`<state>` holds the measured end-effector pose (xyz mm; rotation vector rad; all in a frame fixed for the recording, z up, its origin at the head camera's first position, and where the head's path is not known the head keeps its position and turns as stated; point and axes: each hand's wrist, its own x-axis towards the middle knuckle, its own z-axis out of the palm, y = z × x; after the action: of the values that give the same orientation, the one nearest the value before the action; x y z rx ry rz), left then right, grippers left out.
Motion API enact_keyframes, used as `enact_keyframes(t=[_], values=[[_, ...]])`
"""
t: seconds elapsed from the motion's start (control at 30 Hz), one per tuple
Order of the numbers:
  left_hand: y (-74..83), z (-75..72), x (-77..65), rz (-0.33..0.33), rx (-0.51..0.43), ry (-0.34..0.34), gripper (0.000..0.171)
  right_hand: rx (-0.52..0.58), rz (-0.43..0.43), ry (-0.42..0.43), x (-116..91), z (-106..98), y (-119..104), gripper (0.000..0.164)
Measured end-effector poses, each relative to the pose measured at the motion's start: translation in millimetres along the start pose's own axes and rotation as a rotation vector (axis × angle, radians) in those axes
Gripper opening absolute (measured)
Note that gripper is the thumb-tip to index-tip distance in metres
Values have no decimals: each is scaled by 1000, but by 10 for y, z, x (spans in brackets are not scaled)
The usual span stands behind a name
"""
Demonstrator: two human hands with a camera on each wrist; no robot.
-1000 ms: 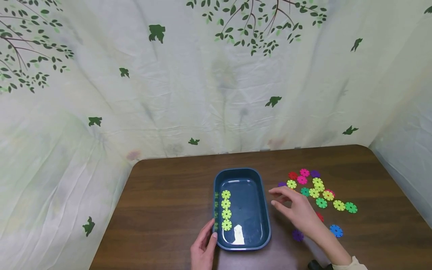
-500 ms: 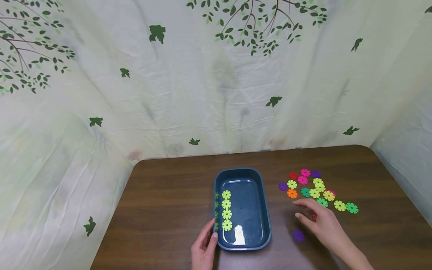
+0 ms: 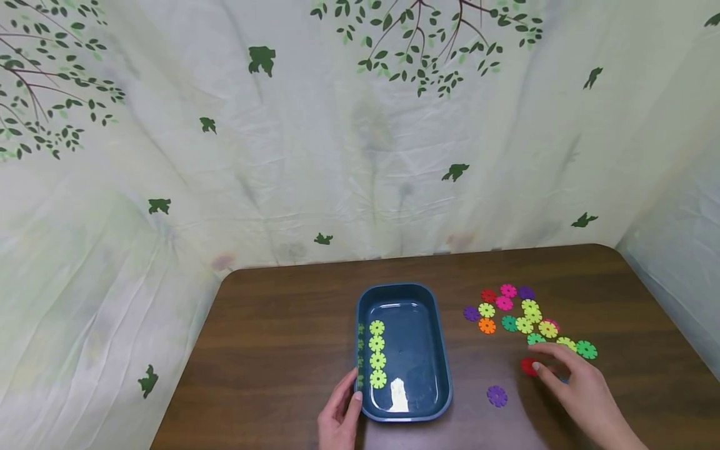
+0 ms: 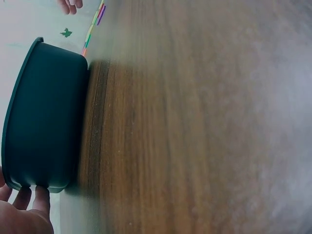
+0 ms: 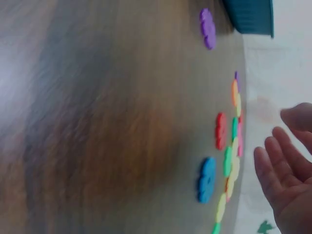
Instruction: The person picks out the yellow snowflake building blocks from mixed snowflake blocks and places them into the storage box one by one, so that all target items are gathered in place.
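Observation:
A dark blue rectangular tray (image 3: 416, 350) stands on the table with a column of several yellow-green flower-shaped discs (image 3: 377, 360) inside, along its left wall. My left hand (image 3: 337, 415) holds the tray's near left edge, fingertips against the outer wall and thumb at the rim. Over the right side of the table hovers my right hand (image 3: 579, 381), its fingers loosely bent and nothing between them. Just beyond its thumb in the head view lies a red disc (image 3: 527, 366). A blue disc (image 5: 206, 179) lies beneath this hand, mostly covered in the head view.
Several more flower-shaped discs in yellow, green, pink, red, purple and orange lie scattered right of the tray, among them an orange disc (image 3: 487, 325). A single purple disc (image 3: 497, 396) lies nearer the front. A pale leaf-printed curtain (image 3: 394, 187) hangs behind the wooden table (image 3: 281, 350).
My right hand has moved right and toward me, from beside the tray to over the red and blue discs. My left hand and the tray have stayed put.

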<state>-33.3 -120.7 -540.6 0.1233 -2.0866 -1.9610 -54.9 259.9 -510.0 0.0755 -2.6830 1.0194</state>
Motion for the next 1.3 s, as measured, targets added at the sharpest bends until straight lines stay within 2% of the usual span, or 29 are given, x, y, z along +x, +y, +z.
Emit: enact_keyframes(t=[0.13,0.23,0.43,0.67,0.77,1.0,1.2,1.3], values=[[-7,-2,5,13,-4,-3,35,19,51,35,-19,-30,92,33],[-13,-2,7,21,-8,-2,36,-6,94,39,-9,-44,154,30],[-23,-2,6,34,-17,-7,35,-78,105,29,32,-73,239,31],[-7,-2,1,-45,10,14,37,-83,106,13,65,-109,337,36],[0,-2,-1,-55,12,15,36,-80,92,10,80,-118,378,39],[22,2,-7,-18,-3,6,35,-70,122,-55,161,-162,458,39],[17,2,5,-80,29,20,36,-127,141,-131,224,-191,535,38],[22,2,5,-110,44,23,37,-147,141,-143,231,-180,560,37]])
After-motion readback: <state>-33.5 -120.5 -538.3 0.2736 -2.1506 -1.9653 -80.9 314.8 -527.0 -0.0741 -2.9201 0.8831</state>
